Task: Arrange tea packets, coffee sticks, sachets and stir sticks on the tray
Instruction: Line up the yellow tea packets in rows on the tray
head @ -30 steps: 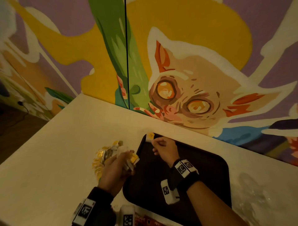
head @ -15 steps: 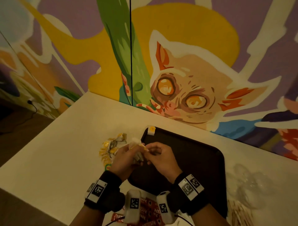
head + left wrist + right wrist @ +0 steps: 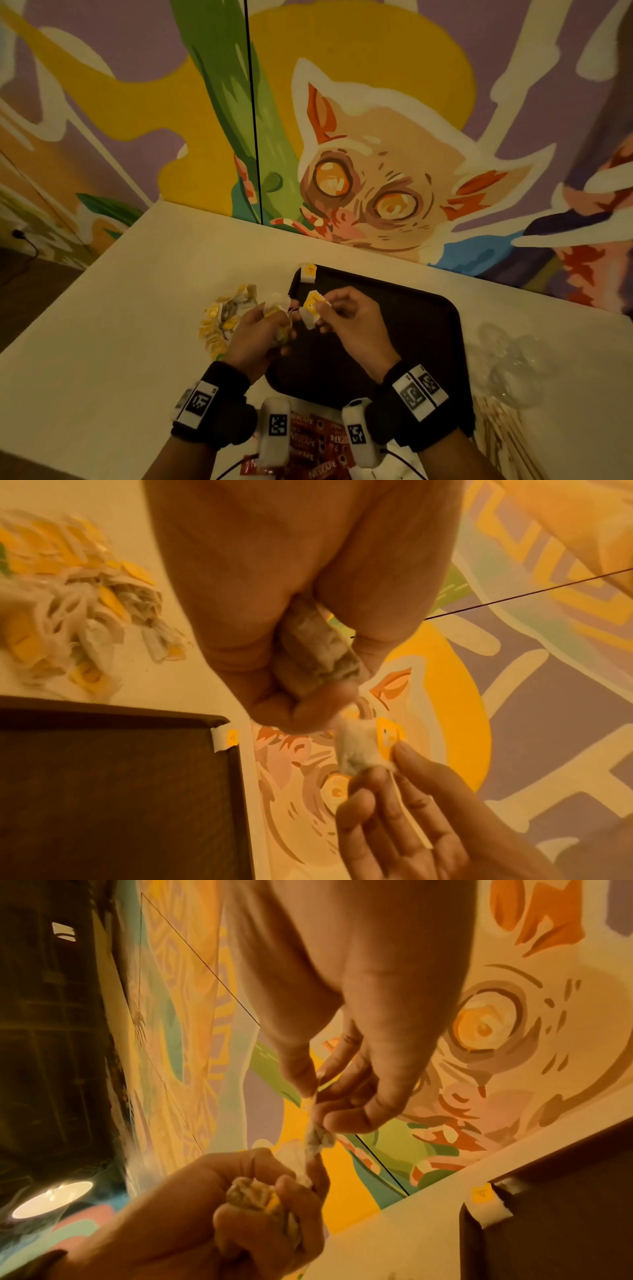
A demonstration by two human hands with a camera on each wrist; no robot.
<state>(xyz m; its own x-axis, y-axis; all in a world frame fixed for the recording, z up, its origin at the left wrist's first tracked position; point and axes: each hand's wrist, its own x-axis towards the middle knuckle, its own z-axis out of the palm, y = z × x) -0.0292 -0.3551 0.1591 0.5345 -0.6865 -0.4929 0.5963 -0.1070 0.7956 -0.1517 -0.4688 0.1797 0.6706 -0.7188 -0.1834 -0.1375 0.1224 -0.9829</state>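
Observation:
My left hand [image 3: 265,325] grips a bunch of tea bags [image 3: 316,653] just off the left edge of the dark tray [image 3: 411,329]. My right hand [image 3: 342,315] pinches a single tea bag with a yellow tag [image 3: 313,306] and holds it close beside the bunch, above the tray's left side. One tea bag [image 3: 308,273] lies at the tray's far left corner, overlapping its rim. A loose pile of tea bags [image 3: 226,315] sits on the table left of the tray. Red coffee sticks [image 3: 308,442] lie near the table's front edge under my wrists.
Wooden stir sticks [image 3: 507,435] lie at the front right of the cream table [image 3: 120,342], with clear plastic wrap [image 3: 513,366] beyond them. A painted wall [image 3: 376,137] rises directly behind the table. The table's left edge drops to a dark floor.
My right hand came back from the tray's far left corner, where it left one tea bag, to my left hand. It now pinches another tea bag from the bunch.

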